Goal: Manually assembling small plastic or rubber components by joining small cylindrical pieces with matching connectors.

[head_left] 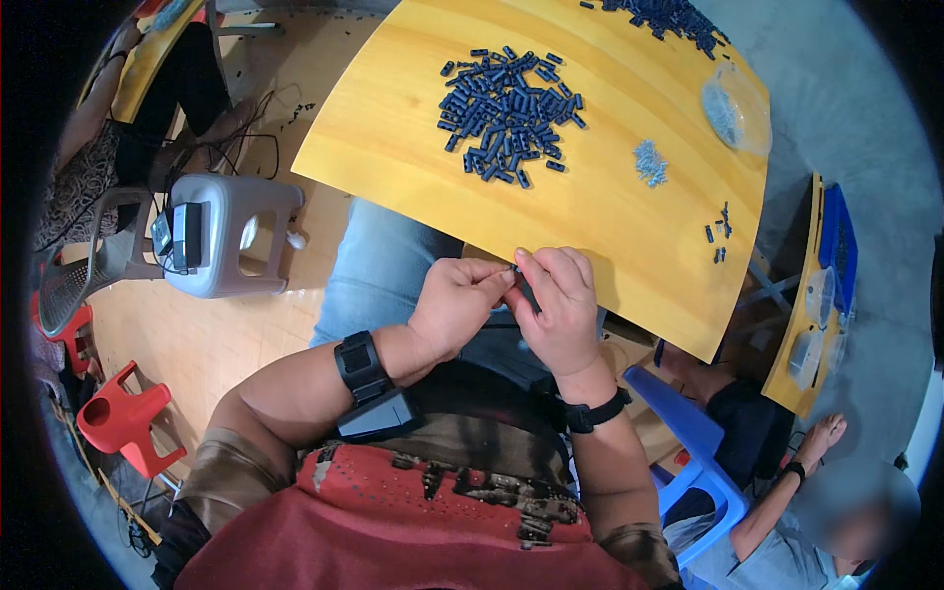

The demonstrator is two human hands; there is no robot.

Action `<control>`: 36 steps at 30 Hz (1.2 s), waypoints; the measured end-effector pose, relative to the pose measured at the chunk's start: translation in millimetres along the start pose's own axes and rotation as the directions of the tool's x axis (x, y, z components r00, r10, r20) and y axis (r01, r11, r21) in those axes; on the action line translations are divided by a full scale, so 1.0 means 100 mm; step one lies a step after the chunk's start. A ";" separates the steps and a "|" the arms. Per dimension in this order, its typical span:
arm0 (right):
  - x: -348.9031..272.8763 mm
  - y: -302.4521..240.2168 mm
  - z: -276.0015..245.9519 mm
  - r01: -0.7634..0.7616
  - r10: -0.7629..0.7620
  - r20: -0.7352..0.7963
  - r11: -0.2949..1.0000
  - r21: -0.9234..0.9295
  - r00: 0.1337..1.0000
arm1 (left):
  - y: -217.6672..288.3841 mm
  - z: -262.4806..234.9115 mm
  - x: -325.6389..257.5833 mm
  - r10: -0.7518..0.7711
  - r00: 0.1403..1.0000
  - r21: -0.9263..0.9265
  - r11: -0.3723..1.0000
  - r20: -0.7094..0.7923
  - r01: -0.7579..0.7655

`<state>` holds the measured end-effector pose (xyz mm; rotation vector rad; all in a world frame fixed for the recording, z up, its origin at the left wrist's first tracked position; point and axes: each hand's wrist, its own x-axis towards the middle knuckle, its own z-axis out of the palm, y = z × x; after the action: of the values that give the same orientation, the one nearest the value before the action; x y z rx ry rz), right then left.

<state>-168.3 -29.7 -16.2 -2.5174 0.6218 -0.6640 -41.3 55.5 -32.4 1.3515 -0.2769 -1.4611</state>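
Close together at the table's near edge, my left hand (pixel 456 303) and my right hand (pixel 560 303) meet fingertip to fingertip. Between them they pinch a small black plastic part (pixel 515 267), mostly covered by the fingers. Beyond my hands, a heap of small black plastic parts (pixel 511 113) lies on the yellow table (pixel 383 128). A little pile of silvery screw-like pieces (pixel 650 163) sits further right. Nearer the right edge are several loose black pieces (pixel 720 234).
A clear bowl of silvery pieces (pixel 726 113) stands at the table's right edge, with another black heap (pixel 669 22) at the far end. A grey stool (pixel 231 231) bearing black devices is at left, near a red stool (pixel 128 418). People sit at both sides; a blue chair (pixel 693 442) is at right.
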 end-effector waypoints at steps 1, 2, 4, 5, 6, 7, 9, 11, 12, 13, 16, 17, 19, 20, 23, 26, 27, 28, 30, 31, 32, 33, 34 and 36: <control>-0.01 0.00 0.01 -0.007 0.007 0.004 1.000 0.003 1.000 | 0.00 0.00 0.00 0.010 1.000 -0.001 1.000 0.009 -0.010; -0.02 0.00 0.03 -0.007 0.007 -0.009 1.000 -0.007 1.000 | 0.00 0.00 -0.01 0.001 1.000 -0.001 1.000 0.009 -0.001; -0.03 0.00 0.04 -0.012 0.011 -0.017 1.000 -0.016 1.000 | 0.03 0.02 -0.03 0.049 0.999 -0.006 0.999 -0.009 -0.049; -0.03 0.00 0.04 -0.012 0.012 -0.011 1.000 -0.019 1.000 | 0.03 0.02 -0.02 0.043 0.999 -0.008 0.999 -0.009 -0.043; -0.02 0.00 0.03 -0.012 0.012 -0.006 1.000 -0.022 1.000 | 0.03 0.02 -0.02 0.044 0.999 -0.016 0.999 -0.004 -0.044; -0.02 0.00 0.03 -0.017 0.017 -0.002 1.000 -0.022 1.000 | 0.02 0.02 -0.02 0.045 0.999 -0.023 0.999 0.000 -0.045; -0.01 0.01 0.02 -0.012 0.013 0.014 0.999 -0.032 1.000 | 0.03 0.00 -0.01 0.045 0.999 -0.025 0.999 0.016 -0.045; 0.00 0.01 0.03 0.000 0.000 0.004 0.999 -0.042 1.000 | 0.05 0.00 -0.01 0.051 0.998 -0.027 0.998 0.035 -0.051; 0.01 0.00 0.03 0.016 -0.016 -0.008 0.999 -0.051 1.000 | 0.05 -0.02 -0.01 0.045 0.999 -0.032 0.999 0.030 -0.044; 0.02 0.02 0.02 0.019 -0.019 -0.008 0.998 -0.059 1.000 | 0.06 -0.02 -0.01 0.041 0.999 -0.039 0.998 0.027 -0.040; 0.06 0.01 -0.01 0.023 -0.023 0.004 1.000 0.004 1.000 | 0.07 -0.06 0.01 0.004 0.997 -0.124 0.992 0.080 0.006; 0.08 0.00 -0.01 0.003 -0.003 -0.002 1.000 0.019 1.000 | 0.06 -0.08 0.01 0.015 0.997 -0.128 0.992 0.082 -0.005; 0.10 -0.04 -0.03 -0.007 0.008 -0.011 1.000 0.031 1.000 | 0.06 -0.11 -0.01 -0.049 0.994 -0.156 0.986 0.101 0.065; 0.11 -0.06 -0.03 -0.031 0.031 -0.016 0.999 0.041 0.999 | 0.07 -0.11 -0.02 -0.040 0.994 -0.158 0.986 0.100 0.056; 0.12 -0.11 -0.12 -0.071 0.070 0.009 0.992 0.105 0.997 | 0.08 -0.15 -0.07 -0.050 0.995 -0.070 0.996 0.084 0.056; 0.07 -0.11 -0.21 -0.159 0.156 0.031 0.961 0.228 0.987 | 0.07 -0.20 -0.09 -0.053 0.995 0.059 0.997 0.082 0.048; 0.05 -0.11 -0.23 -0.224 0.225 0.030 0.927 0.301 0.974 | 0.09 -0.21 -0.11 -0.015 0.994 0.068 0.998 0.110 0.008; 0.03 -0.10 -0.24 -0.218 0.221 0.025 0.929 0.299 0.975 | 0.11 -0.20 -0.13 0.022 0.990 0.077 0.996 0.137 -0.033; 0.00 -0.09 -0.26 -0.318 0.315 0.087 0.828 0.461 0.945 | 0.10 -0.20 -0.13 0.114 0.979 0.109 0.985 0.167 -0.133; 0.00 -0.09 -0.26 -0.314 0.314 0.080 0.831 0.460 0.946 | 0.09 -0.19 -0.13 0.196 0.960 0.136 0.965 0.199 -0.225; 0.00 -0.10 -0.25 -0.313 0.325 0.068 0.802 0.508 0.943 | 0.10 -0.17 -0.15 0.200 0.958 0.138 0.963 0.203 -0.230; 0.00 -0.11 -0.24 -0.311 0.338 0.057 0.771 0.556 0.940 | 0.10 -0.15 -0.17 0.252 0.941 0.158 0.944 0.227 -0.291; 0.00 -0.13 -0.23 -0.307 0.337 0.052 0.772 0.556 0.940 | 0.11 -0.14 -0.19 0.301 0.920 0.178 0.920 0.251 -0.349; 0.00 -0.15 -0.23 -0.374 0.400 0.090 0.722 0.582 0.912 | 0.12 -0.13 -0.22 0.304 0.913 0.185 0.915 0.272 -0.360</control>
<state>-176.2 -24.5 9.4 -1.7229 0.7852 -0.6288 -29.5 74.1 -15.0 1.2340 -0.8191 -1.3248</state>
